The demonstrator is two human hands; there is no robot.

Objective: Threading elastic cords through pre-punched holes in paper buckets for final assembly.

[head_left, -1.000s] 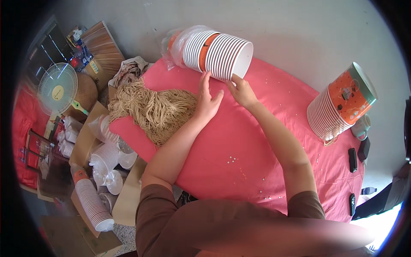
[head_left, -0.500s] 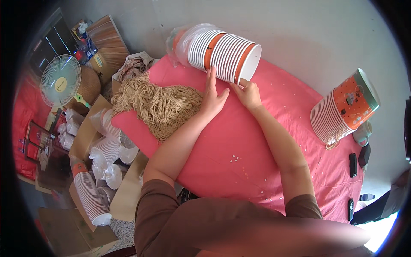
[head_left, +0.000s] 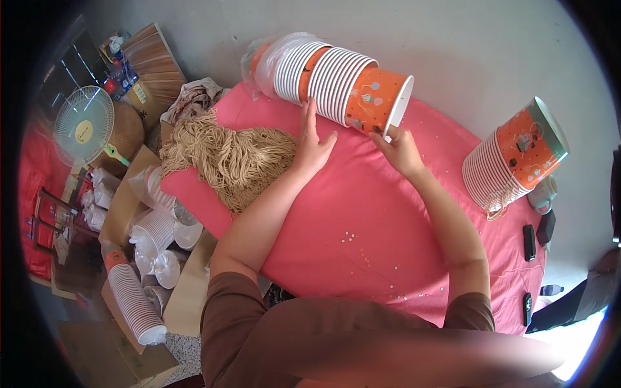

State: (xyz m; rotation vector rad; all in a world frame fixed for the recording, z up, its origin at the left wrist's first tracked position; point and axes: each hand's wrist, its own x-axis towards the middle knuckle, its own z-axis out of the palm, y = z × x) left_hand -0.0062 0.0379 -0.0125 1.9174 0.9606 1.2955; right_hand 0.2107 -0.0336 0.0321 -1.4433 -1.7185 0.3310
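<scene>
A long stack of nested orange paper cups (head_left: 336, 81) with white rims lies on its side on the red-covered table. Its outermost orange cup (head_left: 374, 97) is drawn partly out of the stack, its mouth facing right. My right hand (head_left: 401, 152) pinches that cup's rim between thumb and fingers. Against the near side of the stack, my left hand (head_left: 313, 150) lies with its fingers stretched and thumb apart. Clear plastic wrapping (head_left: 275, 61) bunches around the stack's far left end. A tan bundle of cords (head_left: 233, 155) lies left of my left hand.
A second cup stack (head_left: 495, 171) stands on the right, with a mug (head_left: 543, 194) and small black objects behind it. Small beads (head_left: 349, 237) dot the red cloth (head_left: 323, 258). On the left are an open carton (head_left: 187, 304) of wrapped cups and a fan (head_left: 84, 126).
My right hand has moved right, sliding the outermost cup partly out of the stack so its printed side shows. My left hand stays against the stack.
</scene>
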